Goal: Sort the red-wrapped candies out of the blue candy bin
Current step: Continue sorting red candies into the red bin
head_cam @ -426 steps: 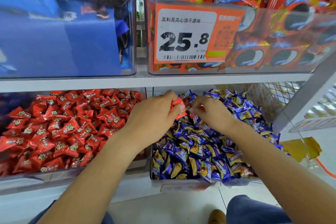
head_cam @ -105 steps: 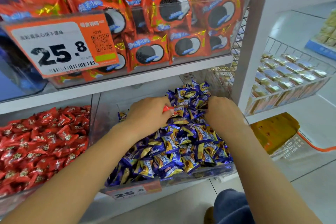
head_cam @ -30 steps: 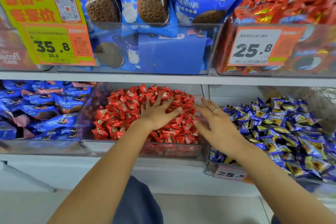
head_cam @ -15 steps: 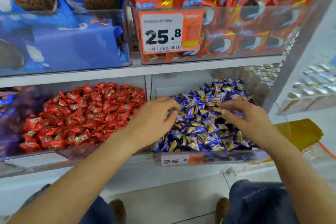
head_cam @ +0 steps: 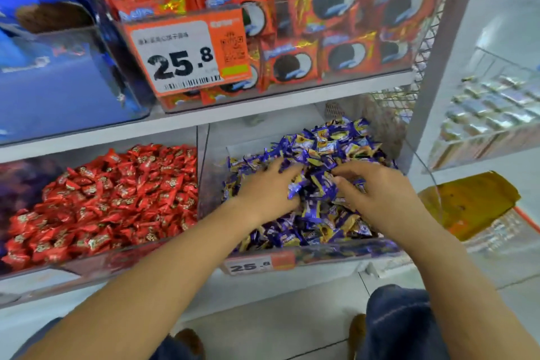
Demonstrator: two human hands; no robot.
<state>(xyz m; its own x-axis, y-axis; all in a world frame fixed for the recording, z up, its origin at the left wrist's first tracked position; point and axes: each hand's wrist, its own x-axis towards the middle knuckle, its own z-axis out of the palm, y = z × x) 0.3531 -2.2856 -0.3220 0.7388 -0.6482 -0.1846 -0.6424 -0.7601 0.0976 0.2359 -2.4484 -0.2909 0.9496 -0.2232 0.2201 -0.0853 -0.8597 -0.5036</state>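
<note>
Honestly, both hands are buried in the blue candy bin (head_cam: 321, 251), left hand (head_cam: 267, 190) and right hand (head_cam: 377, 194) with fingers spread and raking through the blue candies (head_cam: 327, 149), gripping nothing, probably hunting for strays. No red-wrapped candies show in there; they're all in the red bin (head_cam: 102, 257) on the left.

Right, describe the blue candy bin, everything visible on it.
The blue candy bin is a clear plastic tray on the lower shelf, right of the red candy bin. It is heaped with blue-and-gold wrapped candies. A 25.8 price label sits on its front lip. The left hand and right hand dig into the pile.
</note>
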